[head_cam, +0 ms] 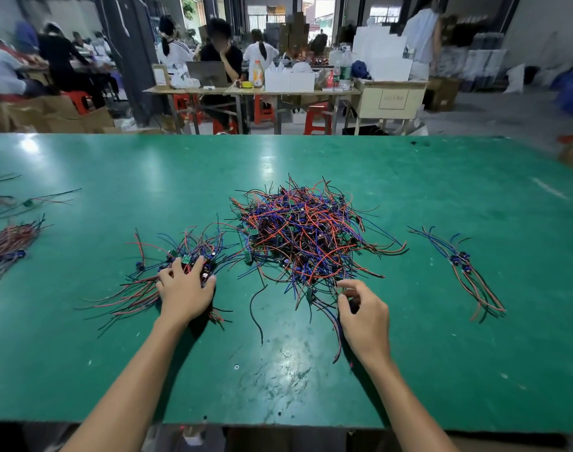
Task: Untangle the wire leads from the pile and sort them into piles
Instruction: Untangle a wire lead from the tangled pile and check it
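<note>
On the green table (115, 164) the big tangled pile (306, 231) lies in the middle, and a smaller bunch (167, 275) lies left of it. The left hand (185, 288) presses on this bunch with spread fingers. The right hand (363, 313) pinches one lead (335, 334) at the pile's near edge. I think it is best to pull this lead slowly toward the body, so that the neighbours stay.

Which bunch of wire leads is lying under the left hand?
The smaller bunch left of the big central tangle; the left hand rests on it.
</note>
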`<state>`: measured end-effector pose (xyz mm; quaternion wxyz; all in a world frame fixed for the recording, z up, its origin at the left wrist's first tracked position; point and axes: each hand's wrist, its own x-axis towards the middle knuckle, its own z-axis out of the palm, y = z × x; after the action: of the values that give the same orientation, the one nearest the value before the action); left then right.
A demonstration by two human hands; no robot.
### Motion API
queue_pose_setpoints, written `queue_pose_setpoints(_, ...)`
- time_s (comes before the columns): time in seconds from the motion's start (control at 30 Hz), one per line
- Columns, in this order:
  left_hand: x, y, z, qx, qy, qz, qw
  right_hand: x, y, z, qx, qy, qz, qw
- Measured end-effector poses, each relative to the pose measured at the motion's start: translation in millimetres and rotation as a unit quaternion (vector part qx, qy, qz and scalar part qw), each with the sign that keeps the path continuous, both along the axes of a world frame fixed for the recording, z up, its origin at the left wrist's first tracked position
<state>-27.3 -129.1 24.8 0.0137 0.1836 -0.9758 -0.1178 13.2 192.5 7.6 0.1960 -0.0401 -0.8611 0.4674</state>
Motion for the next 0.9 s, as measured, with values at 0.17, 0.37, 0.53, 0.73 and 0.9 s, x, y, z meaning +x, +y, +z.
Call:
queue_pose_setpoints(0.17, 6, 31, 23, 0.055, 0.094, 0.017, 0.994, -2, 7, 1, -0.159, 0.036, -0.032, 0.986)
queue_pose_setpoints(0.37, 46, 135, 37, 0.299, 0.232, -0.225, 0.898, 2, 18, 4, -0.372, 0.02, -0.002, 0.928)
queue_pose_setpoints(0.53, 53, 204, 21, 0.393, 0.104, -0.251, 0.878, 7, 23, 10, -0.483, -0.002, 0.043, 0.875)
queue_pose_setpoints(0.73, 51, 230, 22, 0.611, 0.006, -0.149, 0.778, 9, 26, 10, -0.536, -0.046, 0.101, 0.837)
queue_pose_setpoints(0.9, 50, 224, 31, 0.686, -0.006, -0.071, 0.724, 11, 25, 10, -0.463, -0.051, 0.12, 0.877)
